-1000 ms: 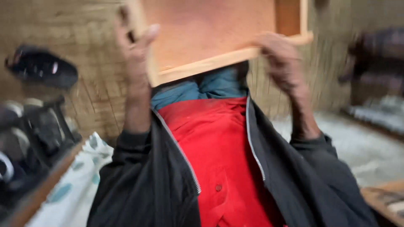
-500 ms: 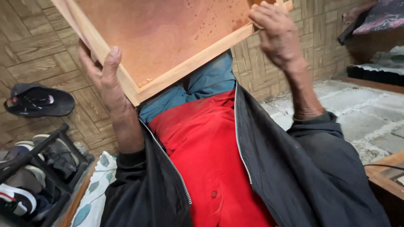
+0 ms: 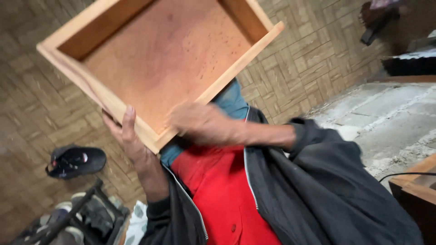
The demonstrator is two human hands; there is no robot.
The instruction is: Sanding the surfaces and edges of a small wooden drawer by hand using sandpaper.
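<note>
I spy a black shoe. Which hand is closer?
Left. The left hand is right of the black shoe; the right hand is farther right, on the wooden tray.

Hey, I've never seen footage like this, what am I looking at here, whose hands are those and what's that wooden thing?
The picture comes from a camera worn on a person's head, looking down at their own body: a red shirt under a dark jacket. The left hand grips the lower edge of a shallow wooden tray, held tilted. The right hand, blurred, rests at the tray's near corner. Behind is a woven wall, with a dark cap at left and a concrete floor at right.
</note>
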